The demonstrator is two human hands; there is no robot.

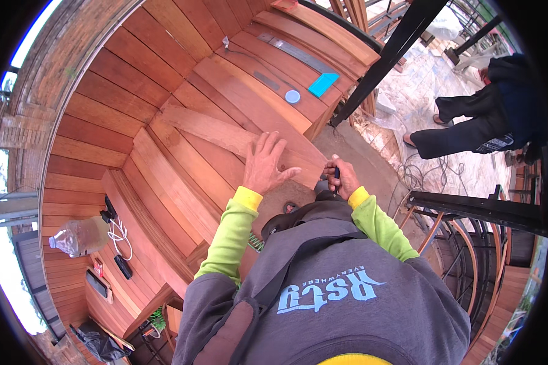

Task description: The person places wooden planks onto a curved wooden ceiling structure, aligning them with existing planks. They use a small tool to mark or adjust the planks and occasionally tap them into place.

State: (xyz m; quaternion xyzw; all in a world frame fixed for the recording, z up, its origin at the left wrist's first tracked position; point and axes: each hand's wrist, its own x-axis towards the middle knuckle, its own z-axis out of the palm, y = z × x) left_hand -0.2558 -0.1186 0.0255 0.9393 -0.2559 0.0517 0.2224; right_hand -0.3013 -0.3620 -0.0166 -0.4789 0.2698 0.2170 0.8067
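My left hand (pixel 266 161) rests with fingers spread on a reddish-brown wooden board (pixel 307 159), close to the board's near end. At the right corner of that end, my right hand (pixel 342 176) is closed around a slim dark tool (pixel 337 173); it is partly covered by the fingers, so its kind does not show. Another plank (pixel 210 129) runs away to the left from under my left hand. Farther off on the boards lies a metal square with a turquoise stock (pixel 323 84), beside a round pale-blue disc (pixel 292 97) and a short metal strip (pixel 266 80).
A bottle of yellowish liquid (pixel 82 237), a white cable (pixel 120 234), a phone (pixel 97 283) and a black bag (pixel 98 344) are at left. A black metal post (pixel 383 64) rises beyond the boards. At right stands a person in dark clothes (pixel 478 118); cords (pixel 435 173) cross the floor.
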